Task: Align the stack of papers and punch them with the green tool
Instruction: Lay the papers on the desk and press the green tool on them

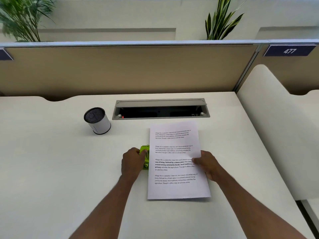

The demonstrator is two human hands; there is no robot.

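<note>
At the far left, behind the tan partition panel (120, 69), we see a feathery green palm plant (19, 16). On the white tabletop (51, 169), the first object is a white cylindrical holder with a black mesh top (97, 120), standing slightly tilted in our wide-angle view and well apart from everything else.

Next comes our left hand (132, 162), resting on the bright green plastic hole punch (144, 156). The fingers (144, 152) curl over the top of the punch and press on it, closed around its body. The punch sits on the tabletop against the left long edge of the stack of white printed papers (176, 163), about halfway down the sheet, and that edge appears to run into its slot.

The papers lie flat near the middle of the tabletop, just in front of the grey recessed cable tray (160, 109), whose lid stands open. Four blocks of black text show on the top sheet.

Our right hand (207, 165) holds the right edge of the papers, thumb on top of the sheet and the other fingers hidden beneath or beside it, so we pinch the stack there.

Further right stand a spiky snake plant (221, 23) behind the partition, a dark sign reading 477 (290, 51), and a cream side divider (269, 126).
</note>
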